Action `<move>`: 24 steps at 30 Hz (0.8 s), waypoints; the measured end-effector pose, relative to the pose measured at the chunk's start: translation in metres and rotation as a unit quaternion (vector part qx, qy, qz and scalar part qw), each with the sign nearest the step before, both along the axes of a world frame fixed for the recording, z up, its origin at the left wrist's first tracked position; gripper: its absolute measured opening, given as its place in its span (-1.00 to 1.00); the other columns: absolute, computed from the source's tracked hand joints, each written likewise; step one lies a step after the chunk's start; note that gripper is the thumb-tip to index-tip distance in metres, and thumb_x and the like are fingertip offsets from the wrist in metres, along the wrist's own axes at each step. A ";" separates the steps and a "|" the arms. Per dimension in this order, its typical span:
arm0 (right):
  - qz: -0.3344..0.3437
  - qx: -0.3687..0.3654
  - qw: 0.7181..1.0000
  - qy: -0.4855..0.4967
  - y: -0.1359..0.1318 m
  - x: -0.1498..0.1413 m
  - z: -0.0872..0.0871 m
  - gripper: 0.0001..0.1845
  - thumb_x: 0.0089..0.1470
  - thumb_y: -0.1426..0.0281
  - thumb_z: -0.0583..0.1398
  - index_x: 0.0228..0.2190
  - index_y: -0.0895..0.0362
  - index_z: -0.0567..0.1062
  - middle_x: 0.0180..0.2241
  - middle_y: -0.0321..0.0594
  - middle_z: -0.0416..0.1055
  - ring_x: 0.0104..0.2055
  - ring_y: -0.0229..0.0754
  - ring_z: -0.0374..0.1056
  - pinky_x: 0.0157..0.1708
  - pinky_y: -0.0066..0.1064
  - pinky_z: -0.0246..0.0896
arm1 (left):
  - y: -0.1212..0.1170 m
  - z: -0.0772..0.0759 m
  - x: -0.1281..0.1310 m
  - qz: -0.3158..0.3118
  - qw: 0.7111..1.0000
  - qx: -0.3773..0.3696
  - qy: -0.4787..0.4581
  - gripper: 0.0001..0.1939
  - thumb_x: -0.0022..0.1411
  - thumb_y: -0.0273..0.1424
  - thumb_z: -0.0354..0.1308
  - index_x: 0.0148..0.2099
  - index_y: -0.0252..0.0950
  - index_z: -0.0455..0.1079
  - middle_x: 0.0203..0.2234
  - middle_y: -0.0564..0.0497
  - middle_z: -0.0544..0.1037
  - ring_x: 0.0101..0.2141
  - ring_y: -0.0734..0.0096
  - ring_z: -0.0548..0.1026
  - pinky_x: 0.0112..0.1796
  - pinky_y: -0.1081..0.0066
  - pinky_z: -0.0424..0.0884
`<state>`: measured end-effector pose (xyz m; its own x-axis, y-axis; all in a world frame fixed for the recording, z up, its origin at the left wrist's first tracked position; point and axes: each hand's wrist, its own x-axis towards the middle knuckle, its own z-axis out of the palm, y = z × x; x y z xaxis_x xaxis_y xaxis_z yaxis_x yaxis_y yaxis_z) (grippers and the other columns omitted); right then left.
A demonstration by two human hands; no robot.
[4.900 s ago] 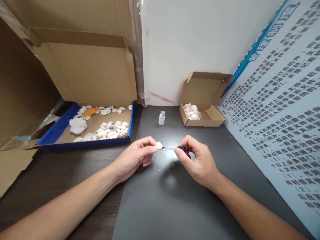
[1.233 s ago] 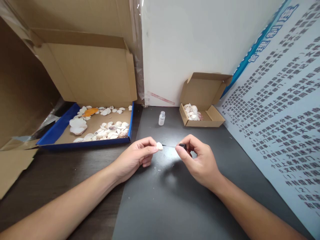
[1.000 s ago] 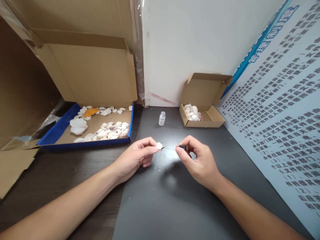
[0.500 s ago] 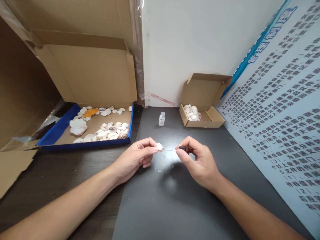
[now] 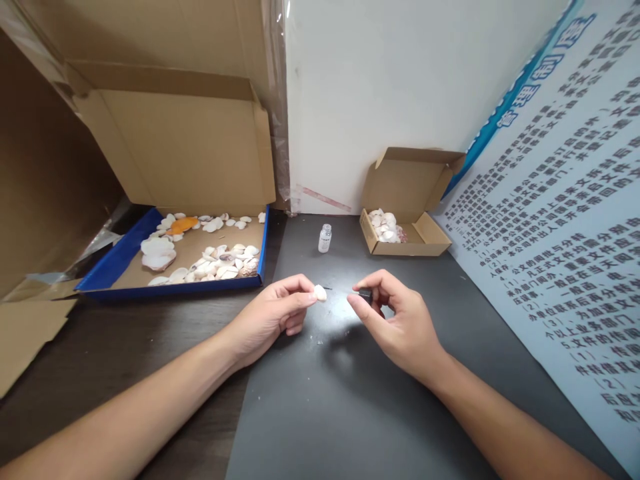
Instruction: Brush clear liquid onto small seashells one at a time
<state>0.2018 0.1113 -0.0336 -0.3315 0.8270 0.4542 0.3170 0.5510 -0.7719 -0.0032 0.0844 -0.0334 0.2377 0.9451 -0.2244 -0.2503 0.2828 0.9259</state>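
Note:
Between thumb and fingers, my left hand (image 5: 277,310) pinches a small white seashell (image 5: 321,293). My right hand (image 5: 395,317) is closed on the black cap of a brush applicator (image 5: 365,294). Its thin stem points left, hard to see against the bright glare, and the dark tip is at the shell's right edge; whether it touches cannot be made out. Behind the hands stands a small clear bottle (image 5: 325,239) with a white label, upright and without its cap.
At the left, an open blue-edged cardboard box (image 5: 170,291) holds many shells and an orange piece (image 5: 183,225). A smaller open cardboard box (image 5: 407,249) with shells stands back right. A printed board (image 5: 550,220) leans along the right side; a white panel (image 5: 400,80) rises behind.
Both hands stay nearly in place. The applicator tip shifts slightly about the shell's edge, and its stem has become harder to see. The bottle and boxes have not moved.

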 end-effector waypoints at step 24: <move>0.032 -0.012 0.999 0.008 0.001 0.002 -0.002 -0.93 0.16 0.37 0.20 -0.30 0.10 0.42 -0.60 -0.42 0.21 -0.58 -0.28 0.16 -0.55 -0.44 0.11 | 0.000 -0.002 -0.002 -0.007 1.000 -0.002 -0.003 -0.76 0.13 -0.26 0.29 -0.34 -0.30 0.33 -0.67 0.21 0.11 -0.64 0.71 0.03 -0.58 0.60 0.04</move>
<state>0.2040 0.1119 -0.0359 -0.3773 0.8148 0.4401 0.2686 0.5511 -0.7900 -0.0051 0.0849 -0.0359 0.2523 0.9409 -0.2260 -0.2523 0.2894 0.9233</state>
